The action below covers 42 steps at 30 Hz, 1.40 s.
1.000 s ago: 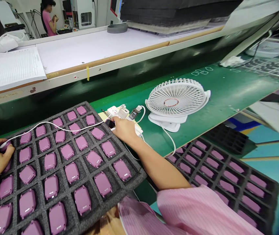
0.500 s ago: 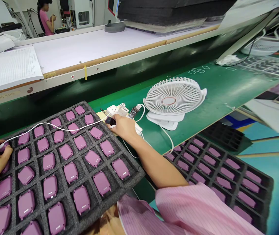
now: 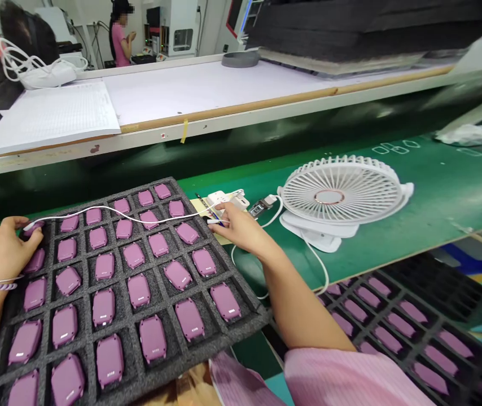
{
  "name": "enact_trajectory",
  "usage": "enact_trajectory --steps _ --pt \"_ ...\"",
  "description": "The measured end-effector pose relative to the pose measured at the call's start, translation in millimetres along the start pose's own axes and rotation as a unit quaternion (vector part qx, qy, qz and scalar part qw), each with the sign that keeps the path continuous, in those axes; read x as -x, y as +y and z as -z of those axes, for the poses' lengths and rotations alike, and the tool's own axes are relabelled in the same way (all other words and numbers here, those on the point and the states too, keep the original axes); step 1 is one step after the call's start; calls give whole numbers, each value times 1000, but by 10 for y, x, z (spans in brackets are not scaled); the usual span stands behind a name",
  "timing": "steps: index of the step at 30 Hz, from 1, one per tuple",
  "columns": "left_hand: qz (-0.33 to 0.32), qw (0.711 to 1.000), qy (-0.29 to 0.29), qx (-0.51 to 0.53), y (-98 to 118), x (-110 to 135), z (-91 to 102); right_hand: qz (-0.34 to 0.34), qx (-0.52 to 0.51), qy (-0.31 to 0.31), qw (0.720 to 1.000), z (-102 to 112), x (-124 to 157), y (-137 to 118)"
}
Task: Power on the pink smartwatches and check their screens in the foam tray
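A dark foam tray (image 3: 131, 316) holds rows of purple watch cases (image 3: 153, 337) in its square pockets. At its far left corner my left hand (image 3: 6, 251) pinches one purple watch case (image 3: 34, 228), where the end of a white cable (image 3: 133, 216) rests. That cable runs across the tray to the right. Just past the tray's right edge, my right hand (image 3: 241, 226) grips a small black-and-white object (image 3: 212, 221) between thumb and fingers; its kind is unclear. A white power strip (image 3: 219, 197) lies behind this hand.
A white clip fan (image 3: 338, 194) lies on the green bench right of my right hand. At lower right is another tray of purple cases (image 3: 399, 324). Papers (image 3: 61, 115) and stacked dark foam (image 3: 351, 34) occupy the shelf. A person in pink (image 3: 120, 39) is in the background.
The view has swung left, so everything sits further right in the picture. My left hand stays at the same case. My right hand's grip has turned, and the object's white part now shows more.
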<state>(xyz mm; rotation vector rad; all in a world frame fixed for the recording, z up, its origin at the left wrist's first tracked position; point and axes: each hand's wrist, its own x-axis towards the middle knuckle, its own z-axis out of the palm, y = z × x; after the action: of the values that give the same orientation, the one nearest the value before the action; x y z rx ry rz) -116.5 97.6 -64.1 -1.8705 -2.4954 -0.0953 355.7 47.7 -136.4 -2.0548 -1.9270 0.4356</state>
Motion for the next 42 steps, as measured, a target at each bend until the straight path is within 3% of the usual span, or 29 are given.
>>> enact_trajectory --steps 5,10,14,17,22,25,29,35,40,42 --pt "-14 994 2 112 -209 -103 75 78 -138 43 986 41 -372 23" --pt "-64 953 -109 275 -325 -229 76 149 -164 92 971 -75 -847 -348" --pt "-81 943 -161 279 -347 -335 87 218 -104 46 969 -114 -1079 -566" --pt "-118 942 -176 259 -395 -451 38 256 -39 7 966 -94 -1137 -583" --pt "-148 941 -168 254 -513 -645 -150 291 35 20 956 -53 -1166 -499" --pt "-138 938 -176 264 -552 -706 -216 267 20 10 963 -23 -1234 -512" --pt "-116 935 -172 288 -544 -737 -224 186 111 -55 975 -29 -1357 -637" --pt "-69 932 -51 351 -378 -658 -251 150 183 -43 971 -106 -1371 -836" --pt "-228 937 -95 246 -40 -372 -314 139 213 -33 966 -72 -1261 -892" --pt "-258 939 -97 207 64 -292 -309 142 219 -29 965 -47 -1232 -887"
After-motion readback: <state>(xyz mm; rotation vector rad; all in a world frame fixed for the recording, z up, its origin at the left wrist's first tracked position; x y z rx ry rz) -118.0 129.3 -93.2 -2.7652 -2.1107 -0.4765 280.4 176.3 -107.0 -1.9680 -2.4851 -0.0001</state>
